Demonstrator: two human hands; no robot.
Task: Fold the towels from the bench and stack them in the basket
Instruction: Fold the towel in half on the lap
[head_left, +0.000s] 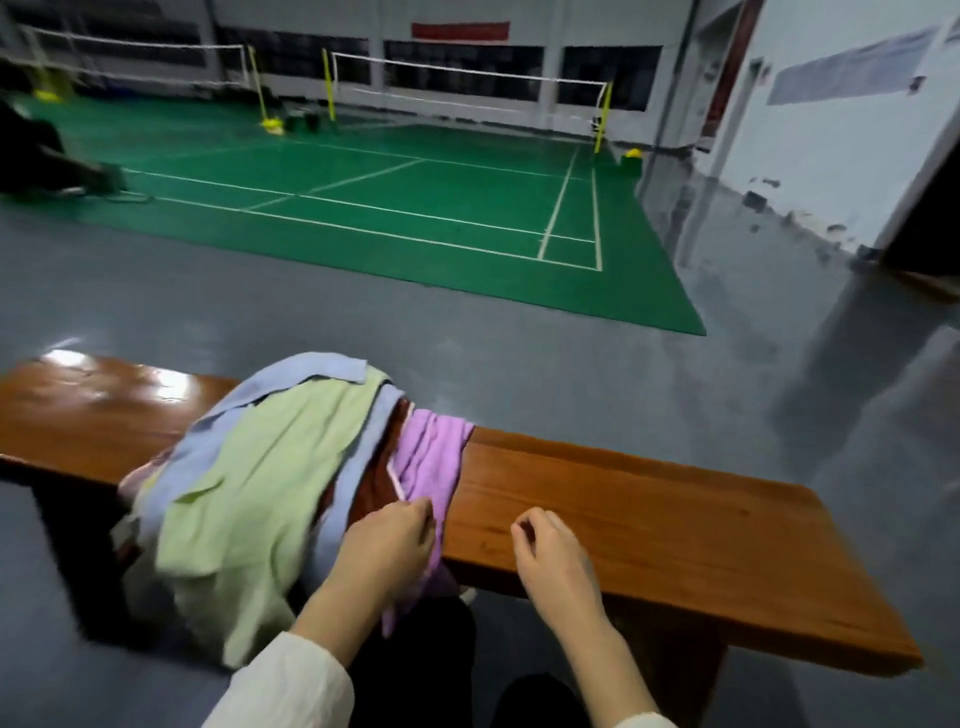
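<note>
A heap of towels lies on the wooden bench (649, 499), left of its middle. A light green towel (270, 467) is on top, over a pale blue one (311, 371), and both hang over the near edge. A purple towel (431, 457) lies at the heap's right side and drapes down the front. My left hand (387, 540) pinches the purple towel's near edge between thumb and fingers. My right hand (545, 545) hovers over bare bench to the right, fingers loosely curled, holding nothing. No basket is in view.
Grey floor lies beyond the bench, then a green badminton court (415, 197) with nets (467, 78). A white wall and dark doorway (930, 223) are at the right. My dark-trousered legs (415, 670) are under the near edge.
</note>
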